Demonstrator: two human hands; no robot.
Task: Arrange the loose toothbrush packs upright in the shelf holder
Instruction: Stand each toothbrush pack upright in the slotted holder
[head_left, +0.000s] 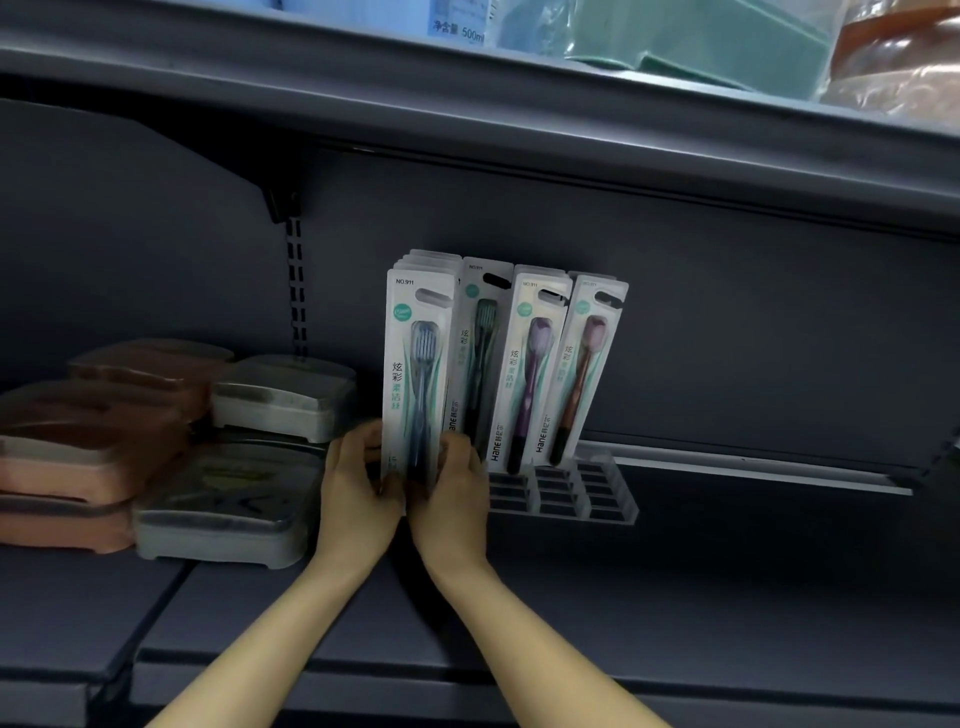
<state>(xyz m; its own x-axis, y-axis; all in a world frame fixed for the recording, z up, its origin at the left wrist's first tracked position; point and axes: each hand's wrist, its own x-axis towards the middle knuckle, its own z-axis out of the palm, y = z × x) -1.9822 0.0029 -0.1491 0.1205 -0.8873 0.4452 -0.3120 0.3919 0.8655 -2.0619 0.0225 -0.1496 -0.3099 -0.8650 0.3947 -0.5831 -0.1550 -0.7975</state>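
Several toothbrush packs stand upright in a clear plastic slotted holder (605, 496) on the dark shelf. The front blue toothbrush pack (415, 374) is at the holder's left end, with more packs stacked behind it. My left hand (353, 488) grips its lower left edge and my right hand (452, 488) grips its lower right edge. To the right stand a green pack (480, 358), a purple pack (530, 374) and a brown pack (584, 369), leaning slightly right. The bottom of the blue pack is hidden by my fingers.
Stacked soap boxes, pink-brown (88, 452) and grey (228, 504), fill the shelf to the left. The holder's front slots (556, 499) are vacant. An upper shelf (467, 93) overhangs, carrying packaged goods. The shelf front edge (363, 675) runs below my forearms.
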